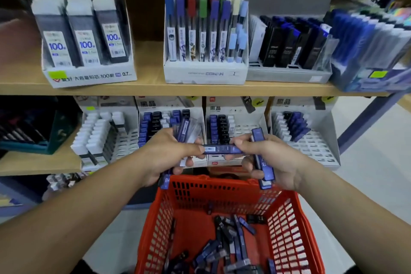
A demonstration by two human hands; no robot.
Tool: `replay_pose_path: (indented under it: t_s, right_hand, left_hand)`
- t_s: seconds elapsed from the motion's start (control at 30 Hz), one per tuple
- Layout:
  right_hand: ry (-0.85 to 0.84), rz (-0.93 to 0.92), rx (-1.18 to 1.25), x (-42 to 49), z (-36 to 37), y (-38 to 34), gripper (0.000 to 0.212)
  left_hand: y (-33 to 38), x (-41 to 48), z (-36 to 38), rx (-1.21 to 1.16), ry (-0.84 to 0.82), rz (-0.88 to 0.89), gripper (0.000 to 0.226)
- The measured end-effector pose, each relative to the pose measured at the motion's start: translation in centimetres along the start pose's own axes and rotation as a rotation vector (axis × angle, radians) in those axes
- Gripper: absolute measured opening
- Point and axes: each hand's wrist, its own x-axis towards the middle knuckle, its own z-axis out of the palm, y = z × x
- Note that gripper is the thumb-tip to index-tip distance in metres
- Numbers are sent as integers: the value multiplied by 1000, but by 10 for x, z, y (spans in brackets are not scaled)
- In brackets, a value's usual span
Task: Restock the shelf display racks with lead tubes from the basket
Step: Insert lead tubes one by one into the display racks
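Head cam view, going from your left. A teal crate (33,138) sits at the far end of the lower shelf (40,163). Next to it is a rack of white-capped tubes (97,140), packed on its left half and with open slots on its right.

Your left hand (169,153) is up in front of the second rack (155,122), the one with blue and black caps. The fingers are curled round a bunch of tubes (185,128) that fans up out of the top of your fist, with a blue end poking out below. The thumb and fingertips of that hand also pinch the left end of a single blue tube (222,149).

That tube lies level between your two hands, label facing you. Straight below it is the red basket (222,184). A heap of loose tubes (231,242), mostly blue and black, lies on its floor. Behind the gap between your hands is the third rack (222,124), with blue and black caps at the left and bare slots to the right.

Your right hand (273,158) pinches the other end of the level tube. It also grips a few upright blue tubes (265,167) against the palm, just over the far rim of the basket. I can't tell exactly how many are in that grip.

Furthest right is the fourth rack (304,133), with white and blue caps at the back and rows of open slots in front.
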Motion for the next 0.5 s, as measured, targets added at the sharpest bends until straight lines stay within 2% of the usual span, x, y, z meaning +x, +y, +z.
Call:
replay_pose_path:
  t_s: [0.23,0.37,0.5]
  right_hand:
    - [132,-41,-36,16,0,9,22]
    - [38,-25,72,12,-4,8,27]
    - [8,-60,40,10,-9,10,22]
  left_hand:
    - [-9,3,3,44,-39,1,29]
    - [-7,1,2,27,-37,-4,28]
    - [-6,1,5,-59,1,-41,32]
